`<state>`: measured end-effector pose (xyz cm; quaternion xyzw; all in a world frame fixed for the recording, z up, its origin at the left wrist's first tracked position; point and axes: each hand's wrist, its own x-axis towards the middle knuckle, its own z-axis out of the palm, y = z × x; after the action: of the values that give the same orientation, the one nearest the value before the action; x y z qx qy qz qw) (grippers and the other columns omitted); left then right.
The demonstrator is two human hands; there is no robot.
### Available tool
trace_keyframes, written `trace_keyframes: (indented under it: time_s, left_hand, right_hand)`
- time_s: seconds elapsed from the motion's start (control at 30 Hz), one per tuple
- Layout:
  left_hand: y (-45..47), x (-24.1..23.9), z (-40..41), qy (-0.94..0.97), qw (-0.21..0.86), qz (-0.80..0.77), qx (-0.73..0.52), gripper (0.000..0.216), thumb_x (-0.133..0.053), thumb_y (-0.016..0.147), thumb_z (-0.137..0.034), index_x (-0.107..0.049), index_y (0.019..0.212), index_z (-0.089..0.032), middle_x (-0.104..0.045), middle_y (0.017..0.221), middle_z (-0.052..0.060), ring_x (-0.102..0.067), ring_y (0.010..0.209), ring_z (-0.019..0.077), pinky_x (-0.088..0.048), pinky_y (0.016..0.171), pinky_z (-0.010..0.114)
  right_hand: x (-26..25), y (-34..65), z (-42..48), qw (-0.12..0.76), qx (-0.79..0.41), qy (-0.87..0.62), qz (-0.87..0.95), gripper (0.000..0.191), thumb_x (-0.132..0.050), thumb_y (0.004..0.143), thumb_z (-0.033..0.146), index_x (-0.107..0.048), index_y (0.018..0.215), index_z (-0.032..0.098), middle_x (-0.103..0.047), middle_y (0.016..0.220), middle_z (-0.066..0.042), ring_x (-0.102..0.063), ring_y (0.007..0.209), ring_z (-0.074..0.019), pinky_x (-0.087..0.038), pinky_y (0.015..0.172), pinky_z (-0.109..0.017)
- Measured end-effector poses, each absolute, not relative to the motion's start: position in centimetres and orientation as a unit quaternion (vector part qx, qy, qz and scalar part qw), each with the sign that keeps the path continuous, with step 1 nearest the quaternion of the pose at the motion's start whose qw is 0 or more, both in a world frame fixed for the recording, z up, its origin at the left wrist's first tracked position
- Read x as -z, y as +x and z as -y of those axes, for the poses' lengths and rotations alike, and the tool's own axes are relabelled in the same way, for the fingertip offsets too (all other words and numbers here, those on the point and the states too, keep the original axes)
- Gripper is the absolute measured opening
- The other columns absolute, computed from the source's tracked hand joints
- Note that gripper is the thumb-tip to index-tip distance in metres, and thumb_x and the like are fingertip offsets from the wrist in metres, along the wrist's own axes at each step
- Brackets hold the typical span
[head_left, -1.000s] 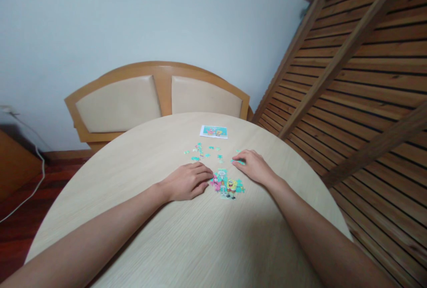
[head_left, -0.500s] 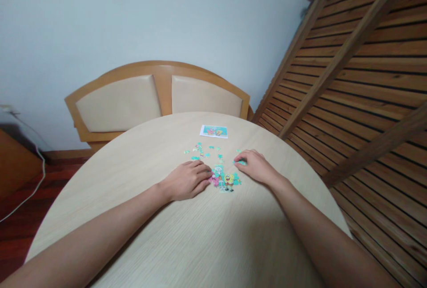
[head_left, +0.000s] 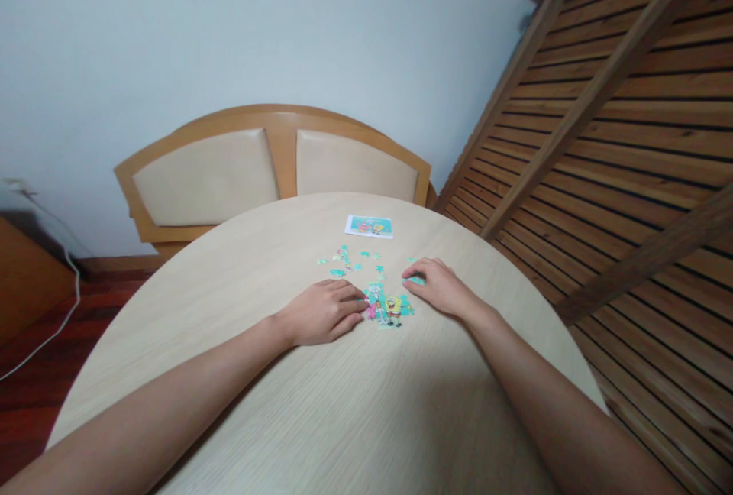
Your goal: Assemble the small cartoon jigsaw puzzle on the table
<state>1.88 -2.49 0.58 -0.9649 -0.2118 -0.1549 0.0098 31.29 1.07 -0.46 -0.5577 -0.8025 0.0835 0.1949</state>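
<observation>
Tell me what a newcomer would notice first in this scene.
The bright cartoon jigsaw patch in the middle of the round pale table draws the eye, with the left hand touching its left edge and the right hand resting fingertips on a teal piece beside it. Beyond lie scattered loose pieces and a small reference picture; a big slatted wooden frame fills the right side.

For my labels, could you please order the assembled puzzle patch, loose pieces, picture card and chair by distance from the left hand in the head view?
Left hand outward:
1. assembled puzzle patch, at its fingers, right.
2. loose pieces, just beyond.
3. picture card, farther back.
4. chair, farthest back.
</observation>
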Motion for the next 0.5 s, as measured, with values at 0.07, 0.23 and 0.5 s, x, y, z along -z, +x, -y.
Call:
trace_keyframes:
  time_s: [0.07,0.23,0.5]
  left_hand:
    - [1.85,-0.51,2.45,-0.965,0.007,0.213,0.153,0.036,-0.038,0.105,-0.032,-0.066,0.123,-0.019,-0.069,0.118,0.010,-0.064,0.108,0.0226,-0.051,0.099,0.039]
    - [1.76,-0.36,2.39,-0.963,-0.001,0.215,0.162,0.035,-0.040,0.104,-0.032,-0.065,0.125,-0.020,-0.068,0.120,0.010,-0.065,0.110,0.0229,-0.051,0.099,0.040]
    - [1.78,-0.37,2.44,-0.962,0.002,0.228,0.154,0.036,-0.038,0.105,-0.033,-0.061,0.130,-0.020,-0.066,0.126,0.010,-0.062,0.115,0.0231,-0.048,0.104,0.041]
  right_hand:
    - [0.60,31.28,-1.18,0.194,-0.087,-0.559,0.801,0.017,-0.066,0.085,0.030,-0.073,0.097,0.020,-0.072,0.106,-0.008,-0.062,0.104,-0.0251,-0.044,0.097,-0.038]
    - [0.25,30.92,-0.82,0.181,-0.094,-0.558,0.804,0.012,-0.065,0.083,0.025,-0.072,0.091,0.021,-0.071,0.104,-0.007,-0.059,0.107,-0.0266,-0.042,0.096,-0.041]
    - [-0.04,31.23,-0.37,0.184,-0.097,-0.574,0.792,0.023,-0.068,0.087,0.034,-0.071,0.105,0.021,-0.073,0.112,-0.008,-0.059,0.111,-0.0283,-0.041,0.097,-0.043]
